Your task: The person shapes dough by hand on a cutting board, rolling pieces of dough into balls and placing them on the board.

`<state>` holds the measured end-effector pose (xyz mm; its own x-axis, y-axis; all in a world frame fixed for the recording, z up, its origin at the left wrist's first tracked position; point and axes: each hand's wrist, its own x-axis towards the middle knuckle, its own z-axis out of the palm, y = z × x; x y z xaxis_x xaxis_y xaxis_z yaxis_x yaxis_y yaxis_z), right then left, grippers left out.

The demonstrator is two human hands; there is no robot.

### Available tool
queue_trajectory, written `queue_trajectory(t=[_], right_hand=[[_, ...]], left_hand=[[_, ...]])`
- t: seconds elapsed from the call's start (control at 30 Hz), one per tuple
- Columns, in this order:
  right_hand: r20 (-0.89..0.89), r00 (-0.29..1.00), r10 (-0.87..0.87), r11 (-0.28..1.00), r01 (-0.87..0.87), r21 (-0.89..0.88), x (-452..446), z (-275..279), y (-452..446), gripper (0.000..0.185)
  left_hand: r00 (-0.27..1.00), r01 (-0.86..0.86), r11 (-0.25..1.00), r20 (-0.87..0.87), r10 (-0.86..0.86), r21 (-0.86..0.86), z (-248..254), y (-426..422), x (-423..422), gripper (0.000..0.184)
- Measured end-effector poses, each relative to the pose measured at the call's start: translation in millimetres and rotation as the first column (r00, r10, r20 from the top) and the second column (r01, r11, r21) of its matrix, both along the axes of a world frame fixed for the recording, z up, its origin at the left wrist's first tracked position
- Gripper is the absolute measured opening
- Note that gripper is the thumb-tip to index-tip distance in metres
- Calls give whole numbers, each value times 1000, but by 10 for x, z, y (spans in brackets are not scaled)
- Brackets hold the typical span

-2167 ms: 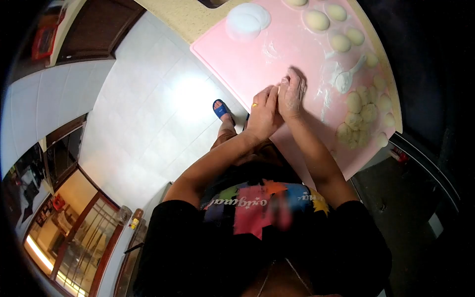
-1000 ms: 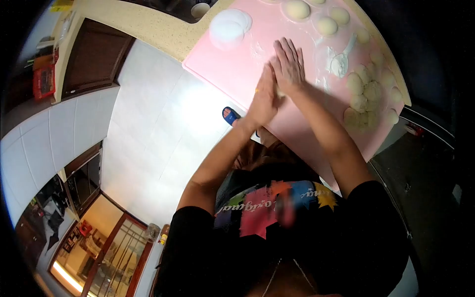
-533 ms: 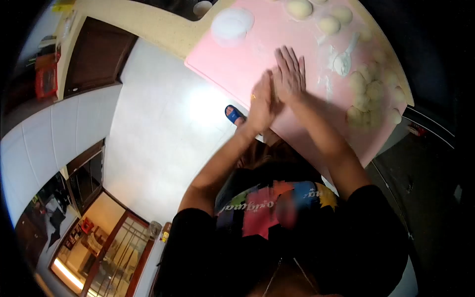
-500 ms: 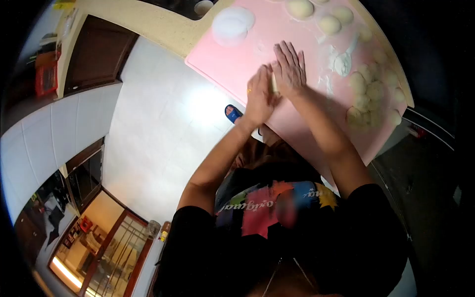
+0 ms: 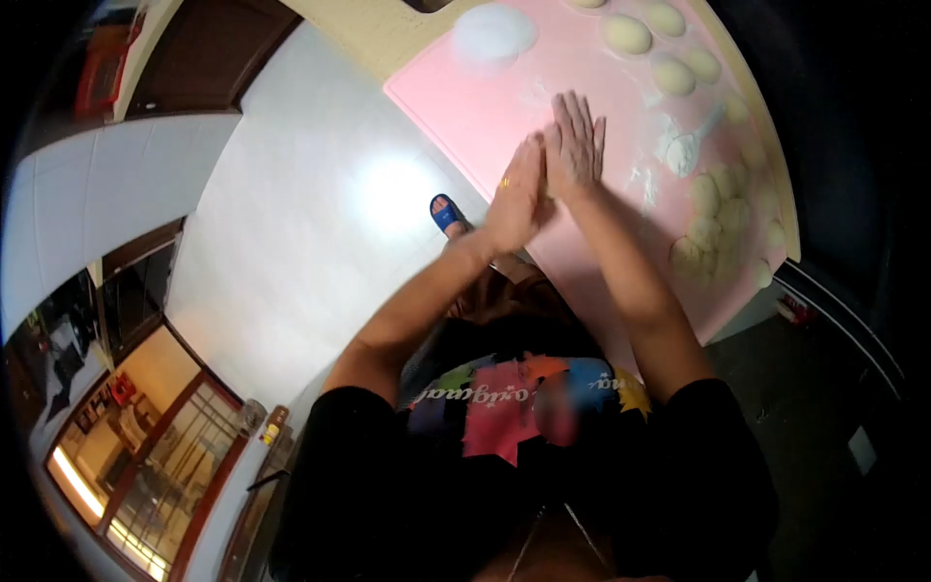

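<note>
My left hand [image 5: 519, 199], with a ring on one finger, is held edge-on with its fingers together and curved against a small piece of dough [image 5: 546, 197]. Most of that dough is hidden between my hands. My right hand [image 5: 574, 150] lies against the other side, fingers stretched out and slightly apart. Both hands are over the pink mat [image 5: 465, 116], close to its near edge. To their right, a spoon [image 5: 684, 150] with white flour rests on the mat. Beyond it are several round dough balls [image 5: 626, 34], and more dough balls [image 5: 713, 213] are clustered nearer to me.
A white round thing [image 5: 494, 37], perhaps a dish or a flour heap, sits at the mat's far left. Flour is smeared near the spoon. The cream counter edge [image 5: 364, 44] borders the mat. A foot in a blue slipper [image 5: 444, 213] stands on the pale floor [image 5: 291, 242].
The view has shifted a little. My left fingers, bent before, are now straighter and closer to my right hand, and less of the dough piece shows between them.
</note>
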<state>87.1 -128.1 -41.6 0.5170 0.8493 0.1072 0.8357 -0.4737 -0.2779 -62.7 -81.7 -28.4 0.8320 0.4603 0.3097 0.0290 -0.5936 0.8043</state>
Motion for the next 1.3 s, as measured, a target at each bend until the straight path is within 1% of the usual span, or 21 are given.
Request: queue_trajectory(t=[0.1,0.2,0.23,0.27,0.3,0.33,0.43,0.57,0.67,0.7,0.73,0.77,0.83,0.87,0.93,0.97,1.03,1.2,1.23,1.27,1.3], right_hand=[[-58,995,84,995,-81,52,363,27,339,57],[-278,946,165,985,-145,91,368,77,477,59],[-685,711,157,956,64,286,193,260,412,61],[-921,311,235,880,335,338,62,402,325,62],[-664,740,107,940,141,310,-20,312,154,62],[-209,977,50,983,-11,185,-121,144,-32,62],[-142,990,20,999,-15,39,-229,14,-220,56],[-52,995,81,993,-76,90,214,-36,298,55],[-117,959,259,960,-242,141,507,-173,483,58],[-733,673,98,984,47,175,375,364,539,63],[-888,370,275,888,257,382,322,185,518,76],[-889,367,273,892,248,377,316,64,403,76],[-495,869,-7,978,109,178,-33,236,123,68],[-447,888,-110,988,145,45,-257,250,-4,63],[-191,981,-31,997,43,57,-248,92,-127,60],[-195,980,-31,998,42,50,-149,33,-97,60],[-81,996,38,998,-34,47,109,-19,188,60],[-237,959,154,984,-128,121,360,42,520,64],[-688,712,140,964,59,257,203,264,487,69],[-944,267,194,919,287,270,48,429,419,74],[-945,266,193,919,289,269,-94,420,273,74]], left_hand=[[999,14,921,-42,-33,-389,128,423,368,93],[997,-80,903,-53,63,-421,249,383,467,89],[967,-97,924,-256,-1,-371,406,322,400,95],[967,-110,919,-254,11,-378,351,142,287,95],[983,-105,961,-176,61,-257,196,-73,152,99],[991,-110,985,-94,98,-130,109,-205,60,103],[965,8,996,-262,-31,-90,90,-215,-191,109],[995,-59,981,-85,44,-187,-110,311,182,113],[956,-191,976,-245,160,-105,192,457,353,106],[945,-162,985,-295,139,-57,251,403,366,104],[930,-134,991,-346,121,-13,321,328,358,102],[942,-147,983,-318,107,-106,412,186,259,87],[963,-123,982,-258,83,-142,336,-165,28,87],[973,-145,985,-193,126,-91,141,-353,-65,93],[987,-98,993,-131,89,-66,19,-263,-144,98],[997,-46,998,-69,43,-34,-46,-198,-153,103],[991,-54,987,-128,34,-151,60,104,52,101],[984,-179,889,-84,159,-422,176,353,420,94],[983,-117,918,-174,53,-379,277,286,349,97],[962,-47,938,-268,-50,-344,371,199,251,100],[984,-40,973,-177,-1,-227,300,32,103,100]])
